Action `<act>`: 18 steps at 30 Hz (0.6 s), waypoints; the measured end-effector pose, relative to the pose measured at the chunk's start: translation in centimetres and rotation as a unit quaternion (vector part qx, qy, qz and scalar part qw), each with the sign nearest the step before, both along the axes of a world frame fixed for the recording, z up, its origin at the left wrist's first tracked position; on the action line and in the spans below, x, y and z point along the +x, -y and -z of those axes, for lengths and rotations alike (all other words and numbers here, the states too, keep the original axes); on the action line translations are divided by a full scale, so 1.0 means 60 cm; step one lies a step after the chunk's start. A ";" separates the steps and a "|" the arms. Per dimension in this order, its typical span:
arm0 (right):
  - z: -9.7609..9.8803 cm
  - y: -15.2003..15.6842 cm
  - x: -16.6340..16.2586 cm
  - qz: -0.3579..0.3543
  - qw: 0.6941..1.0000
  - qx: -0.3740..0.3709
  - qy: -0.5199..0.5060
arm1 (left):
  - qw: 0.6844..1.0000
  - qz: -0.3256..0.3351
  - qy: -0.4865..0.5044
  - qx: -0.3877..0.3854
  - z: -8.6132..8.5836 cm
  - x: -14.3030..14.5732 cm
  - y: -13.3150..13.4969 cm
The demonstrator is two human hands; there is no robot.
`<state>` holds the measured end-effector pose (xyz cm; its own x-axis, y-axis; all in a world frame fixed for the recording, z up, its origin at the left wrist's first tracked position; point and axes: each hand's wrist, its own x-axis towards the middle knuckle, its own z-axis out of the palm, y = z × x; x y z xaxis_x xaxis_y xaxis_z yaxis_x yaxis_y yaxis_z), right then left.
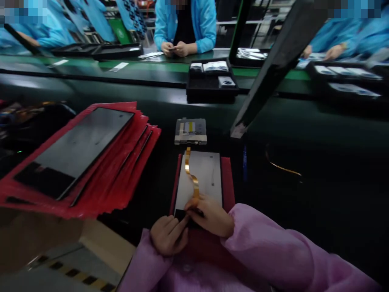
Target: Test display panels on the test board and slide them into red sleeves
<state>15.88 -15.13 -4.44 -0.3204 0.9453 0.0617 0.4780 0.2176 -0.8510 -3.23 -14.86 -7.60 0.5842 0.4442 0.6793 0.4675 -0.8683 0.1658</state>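
A display panel (206, 170) with a pale back and a dark lower end lies on a red sheet (227, 174) in front of me. Along its left side runs a gold flex cable (194, 178), whose top end sticks out past the panel's upper edge. My right hand (211, 215) is closed in a pinch over the cable's lower end. Close against it, at the panel's near edge, my left hand (169, 234) has curled fingers, with the forefinger reaching to the right fingertips. What lies under the fingertips is hidden. A clear flat case (190, 132) sits just beyond the panel.
Left stands a stack of red sheets (136, 162) with a display panel (88, 138) on top. A blue stick (244, 162) and a thin gold strip (285, 168) lie right. A slanted dark post (267, 77) rises nearby. Behind are a black tray (209, 89) and co-workers in blue.
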 end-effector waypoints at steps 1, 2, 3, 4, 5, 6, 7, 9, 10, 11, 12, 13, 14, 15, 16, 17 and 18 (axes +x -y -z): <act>0.000 0.000 0.000 0.001 1.000 -0.003 -0.006 | 1.000 -0.003 0.001 0.000 -0.001 0.001 0.000; 0.000 0.000 0.000 0.002 1.000 -0.006 -0.012 | 1.000 -0.005 0.002 0.001 -0.002 0.002 0.000; 0.000 0.000 0.000 0.002 1.000 -0.009 -0.016 | 1.000 -0.009 0.007 0.003 -0.003 0.003 0.000; 0.001 0.000 0.000 0.003 1.000 -0.012 -0.019 | 1.000 -0.012 0.010 0.003 -0.003 0.003 0.000; 0.001 0.000 0.000 0.003 1.000 -0.014 -0.022 | 1.000 -0.013 0.011 0.001 -0.004 0.004 0.001; 0.002 0.000 0.000 0.003 1.000 -0.017 -0.023 | 1.000 -0.013 0.010 -0.002 -0.004 0.005 0.001; 0.002 0.000 0.000 0.004 1.000 -0.018 -0.023 | 1.000 -0.012 0.010 -0.006 -0.004 0.005 0.001; 0.002 0.000 0.000 0.002 1.000 -0.019 -0.023 | 1.000 -0.009 0.012 -0.011 -0.005 0.005 0.002; 0.002 0.000 0.001 0.002 1.000 -0.020 -0.023 | 1.000 -0.008 0.013 -0.014 -0.006 0.005 0.002; 0.002 0.000 0.001 0.002 1.000 -0.020 -0.024 | 1.000 -0.008 0.017 -0.014 -0.006 0.004 0.002; 0.002 0.000 0.001 0.002 0.999 -0.020 -0.026 | 1.000 -0.010 0.019 -0.011 -0.006 0.004 0.002; 0.003 -0.001 0.001 0.001 0.999 -0.021 -0.027 | 1.000 -0.014 0.022 -0.009 -0.005 0.003 0.001; 0.003 -0.001 0.001 0.000 0.999 -0.021 -0.029 | 1.000 -0.017 0.021 -0.007 -0.004 0.004 0.001; 0.004 -0.001 0.002 -0.003 0.999 -0.022 -0.032 | 1.000 -0.020 0.019 -0.006 -0.003 0.005 0.001; 0.005 -0.002 0.002 -0.006 0.999 -0.022 -0.034 | 1.000 -0.022 0.018 -0.005 0.000 0.007 0.001; 0.006 -0.002 0.003 -0.008 0.999 -0.023 -0.034 | 1.000 -0.023 0.017 -0.005 0.002 0.010 0.001; 0.007 -0.002 0.003 -0.009 0.999 -0.024 -0.033 | 1.000 -0.022 0.017 -0.007 0.003 0.013 0.001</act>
<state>16.07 -15.00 -4.88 -0.3339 0.9419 0.0380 0.4171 0.1837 -0.8901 -2.47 -14.93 -7.79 0.5399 0.4785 0.6925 0.4996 -0.8443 0.1939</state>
